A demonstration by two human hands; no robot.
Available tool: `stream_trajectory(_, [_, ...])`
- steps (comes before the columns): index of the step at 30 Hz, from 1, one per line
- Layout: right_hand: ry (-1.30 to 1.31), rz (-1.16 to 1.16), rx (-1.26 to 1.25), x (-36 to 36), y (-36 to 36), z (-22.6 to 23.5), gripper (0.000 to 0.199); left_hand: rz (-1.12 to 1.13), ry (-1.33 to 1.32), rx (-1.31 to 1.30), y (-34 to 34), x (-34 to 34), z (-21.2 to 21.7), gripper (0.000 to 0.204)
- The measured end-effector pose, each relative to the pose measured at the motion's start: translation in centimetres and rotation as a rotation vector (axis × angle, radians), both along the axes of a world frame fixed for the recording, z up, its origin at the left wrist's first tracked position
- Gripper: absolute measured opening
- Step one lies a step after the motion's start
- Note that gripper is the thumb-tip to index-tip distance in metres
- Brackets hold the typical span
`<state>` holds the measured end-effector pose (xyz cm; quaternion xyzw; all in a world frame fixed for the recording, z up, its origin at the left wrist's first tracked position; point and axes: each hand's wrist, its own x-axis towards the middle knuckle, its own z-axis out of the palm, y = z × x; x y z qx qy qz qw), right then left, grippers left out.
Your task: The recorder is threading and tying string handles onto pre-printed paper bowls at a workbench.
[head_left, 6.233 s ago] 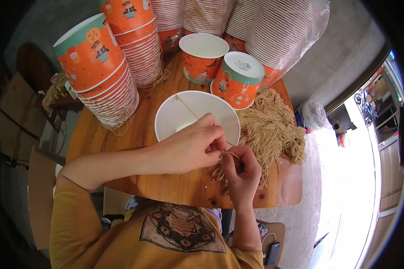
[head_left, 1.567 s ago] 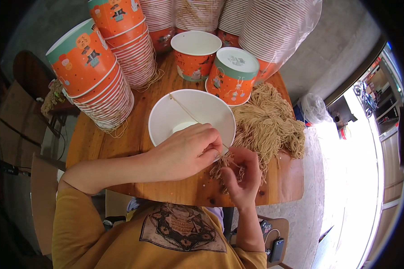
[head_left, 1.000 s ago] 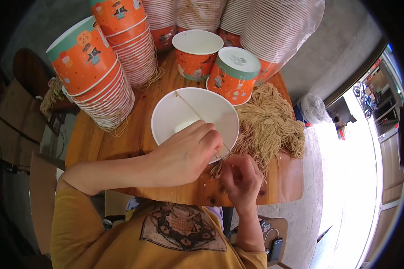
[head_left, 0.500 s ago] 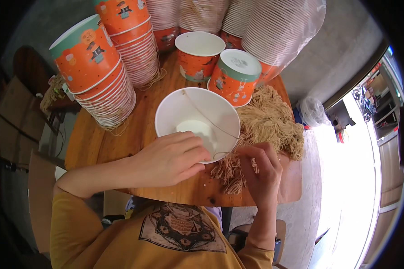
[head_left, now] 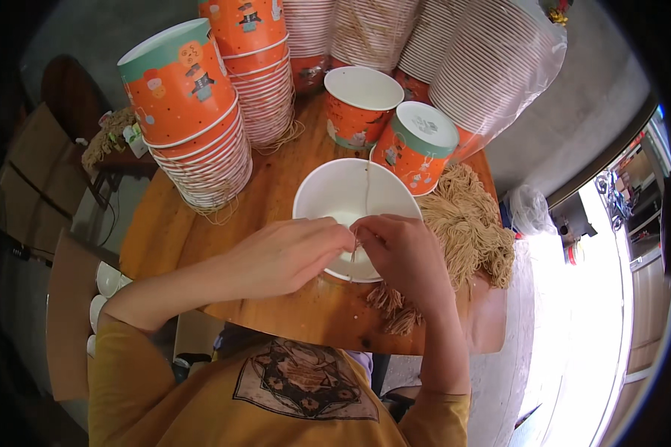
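Note:
A white-lined paper bucket (head_left: 317, 195) stands mouth up on the wooden table in front of me. From its far rim a thin tan cord (head_left: 367, 182) runs across the inside toward my fingers. Over the near part of the mouth, my left hand (head_left: 294, 253) and my right hand (head_left: 401, 249) meet, each with thumb and fingers pinched on the cord. Short ends of it hang below the fingertips. Exactly how the strands cross there is hidden by my fingers. To the right of the bucket lies a heap of tan cords (head_left: 470, 223).
Behind are an upright orange bucket (head_left: 358, 115) and an upturned orange-green one (head_left: 417, 153). Nested buckets rise in a stack (head_left: 194, 127) at the left, with cords hanging off. Plastic-wrapped bucket stacks (head_left: 492, 67) line the back. The wooden table (head_left: 276, 313) has a rounded front edge.
My right hand has moved left from the bucket's right side to meet my left hand over the mouth. The cord's slant has become nearly straight. The view has shifted slightly.

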<state>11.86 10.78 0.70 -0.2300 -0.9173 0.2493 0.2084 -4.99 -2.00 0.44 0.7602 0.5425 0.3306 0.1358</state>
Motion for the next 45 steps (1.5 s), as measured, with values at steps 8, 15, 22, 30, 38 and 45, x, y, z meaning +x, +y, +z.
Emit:
stream_trajectory(8, [-0.059,0.053,-0.025,-0.4,0.7,0.1,0.017,-0.082,0.269,-0.055,1.9,0.0,0.8,0.022])
stream_trajectory(15, [-0.167,0.053,0.003,-0.9,0.9,0.0,0.016,-0.29,0.309,-0.068,2.3,0.3,2.3,0.013])
stream_trajectory(22, [-0.294,0.021,0.105,-1.8,0.1,-0.2,0.017,-0.335,0.319,-0.128,1.0,0.4,2.6,0.008])
stream_trajectory(30, [-0.234,-0.046,0.085,-2.1,0.1,0.2,0.018,-0.134,0.482,0.046,-1.2,1.1,1.5,0.017])
stream_trajectory(38, [-0.098,0.242,-0.306,2.6,1.4,4.9,0.036,-0.123,0.339,0.166,-3.9,-2.4,1.9,0.013])
stream_trajectory(45, [-0.243,0.632,-0.191,0.7,-0.5,5.5,0.023,-0.068,0.129,0.125,-5.5,-6.9,4.0,0.011])
